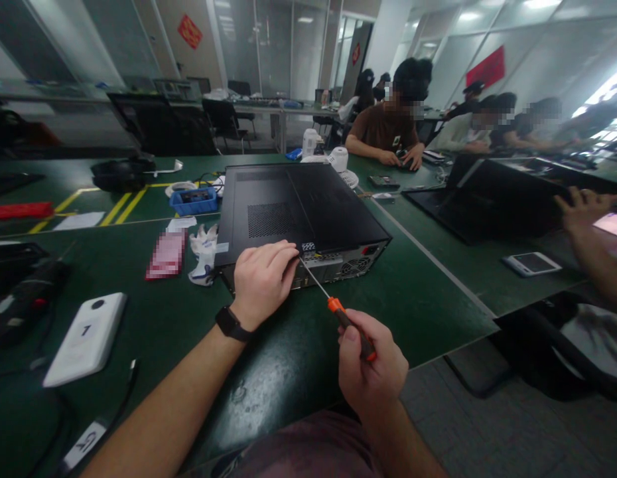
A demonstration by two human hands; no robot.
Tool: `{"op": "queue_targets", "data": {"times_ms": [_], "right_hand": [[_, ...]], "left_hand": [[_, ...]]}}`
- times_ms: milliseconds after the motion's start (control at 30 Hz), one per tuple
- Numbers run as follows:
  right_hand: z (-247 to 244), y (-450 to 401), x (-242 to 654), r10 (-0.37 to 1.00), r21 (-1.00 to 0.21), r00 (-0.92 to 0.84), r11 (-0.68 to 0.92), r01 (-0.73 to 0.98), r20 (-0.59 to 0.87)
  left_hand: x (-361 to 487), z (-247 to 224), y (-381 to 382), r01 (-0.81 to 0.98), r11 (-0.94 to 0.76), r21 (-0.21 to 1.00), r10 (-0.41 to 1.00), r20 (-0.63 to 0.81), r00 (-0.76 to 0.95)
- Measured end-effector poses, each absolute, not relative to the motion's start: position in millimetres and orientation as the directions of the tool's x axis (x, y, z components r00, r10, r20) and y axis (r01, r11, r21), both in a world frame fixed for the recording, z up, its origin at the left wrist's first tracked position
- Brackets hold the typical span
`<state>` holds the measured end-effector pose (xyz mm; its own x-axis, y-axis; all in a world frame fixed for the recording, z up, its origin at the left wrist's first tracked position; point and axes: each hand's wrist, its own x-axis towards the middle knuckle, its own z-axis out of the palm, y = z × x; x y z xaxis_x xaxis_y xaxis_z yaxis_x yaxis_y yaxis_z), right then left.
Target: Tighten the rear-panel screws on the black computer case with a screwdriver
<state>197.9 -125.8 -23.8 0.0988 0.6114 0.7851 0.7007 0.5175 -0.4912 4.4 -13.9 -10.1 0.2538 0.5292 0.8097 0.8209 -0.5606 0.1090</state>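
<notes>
A black computer case lies flat on the green table, its back panel with ports and a round fan grille facing me. My right hand is closed round the orange-and-black handle of a screwdriver. The thin shaft slants up and left to the case's top rear edge. There my left hand rests against the rear edge, fingers pressed together beside the screwdriver's tip. Whatever those fingers hold is hidden, and the exact contact of the tip cannot be made out.
Left of the case lie a white-and-blue glove, a pink packet and a blue bin. A white power bank and cables are nearer me. On the right stand a black open panel and a co-worker's hand.
</notes>
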Motion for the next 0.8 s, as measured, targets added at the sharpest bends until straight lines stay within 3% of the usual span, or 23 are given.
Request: {"op": "queue_targets", "data": {"times_ms": [133, 333, 800], "right_hand": [[-23, -127, 200, 0.662, -0.539, 0.077, 0.532, 0.653, 0.746], [-13, -126, 197, 0.611, -0.495, 0.027, 0.616, 0.613, 0.792], [-17, -128, 194, 0.632, -0.528, 0.059, 0.588, 0.613, 0.772]], "left_hand": [[4, -11, -13, 0.824, -0.559, 0.091, 0.516, 0.816, 0.261], [4, -12, -13, 0.831, -0.550, 0.078, 0.528, 0.803, 0.275], [2, -14, -12, 0.830, -0.556, 0.049, 0.484, 0.831, 0.275]]}}
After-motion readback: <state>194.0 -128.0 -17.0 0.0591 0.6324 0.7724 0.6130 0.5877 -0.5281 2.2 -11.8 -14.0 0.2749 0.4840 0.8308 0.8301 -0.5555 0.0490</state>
